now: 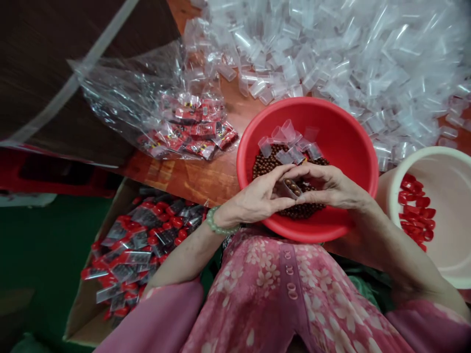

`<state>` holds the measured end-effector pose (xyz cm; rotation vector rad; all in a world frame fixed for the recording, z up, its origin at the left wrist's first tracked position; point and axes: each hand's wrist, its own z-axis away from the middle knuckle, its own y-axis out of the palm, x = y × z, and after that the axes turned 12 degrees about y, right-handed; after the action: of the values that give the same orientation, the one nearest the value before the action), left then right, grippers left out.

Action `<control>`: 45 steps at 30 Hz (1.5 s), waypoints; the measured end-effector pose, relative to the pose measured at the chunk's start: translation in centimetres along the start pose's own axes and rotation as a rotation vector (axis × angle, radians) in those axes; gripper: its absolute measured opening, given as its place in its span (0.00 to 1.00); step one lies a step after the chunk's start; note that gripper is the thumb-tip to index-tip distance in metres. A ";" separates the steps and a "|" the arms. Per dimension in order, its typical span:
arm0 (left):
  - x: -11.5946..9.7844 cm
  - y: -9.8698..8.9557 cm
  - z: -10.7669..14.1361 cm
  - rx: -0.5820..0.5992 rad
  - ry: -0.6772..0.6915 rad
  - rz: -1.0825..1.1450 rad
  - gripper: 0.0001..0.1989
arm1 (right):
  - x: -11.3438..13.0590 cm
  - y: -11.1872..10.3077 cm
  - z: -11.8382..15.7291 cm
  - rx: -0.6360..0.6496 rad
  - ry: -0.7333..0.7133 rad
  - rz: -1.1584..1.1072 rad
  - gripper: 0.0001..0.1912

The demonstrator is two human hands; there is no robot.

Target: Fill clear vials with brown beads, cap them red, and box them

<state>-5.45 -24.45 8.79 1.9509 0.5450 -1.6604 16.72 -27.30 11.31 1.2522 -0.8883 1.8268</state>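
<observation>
Over a red basin (358, 147), my left hand (259, 196) and my right hand (329, 186) meet at the fingertips around a small clear plastic container (287, 189). Several brown beads show in its opening. Fingers of both hands are closed on its sides. Beneath the hands, brown beads (263, 165) cover the bottom of the basin, and several empty clear containers (289, 131) rest on them.
Clear containers (342, 54) are heaped at the back. A plastic bag of red packets (195, 127) lies left of the basin. At right, a white bucket (456, 206) holds red caps (415, 211). A cardboard box (83, 304) at lower left contains red-capped containers (128, 257).
</observation>
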 end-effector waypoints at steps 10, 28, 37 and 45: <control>0.1 0.3 -0.3 0.016 -0.120 0.165 0.29 | -0.6 0.1 1.0 -0.128 -0.017 0.060 0.18; 0.9 0.0 -0.7 0.036 -0.114 0.160 0.32 | -0.3 -0.1 0.5 0.070 0.106 -0.121 0.17; -0.1 -0.3 -0.1 -0.053 -0.062 0.166 0.21 | -0.3 -0.4 2.7 -0.006 0.237 0.354 0.14; -1.7 -0.9 1.2 0.011 0.148 -0.134 0.05 | -0.1 -2.9 8.6 -0.481 0.179 0.512 0.12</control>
<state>-7.21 -24.46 10.20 2.0969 0.7396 -1.6088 23.02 -33.26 14.10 0.5816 -1.5336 1.8976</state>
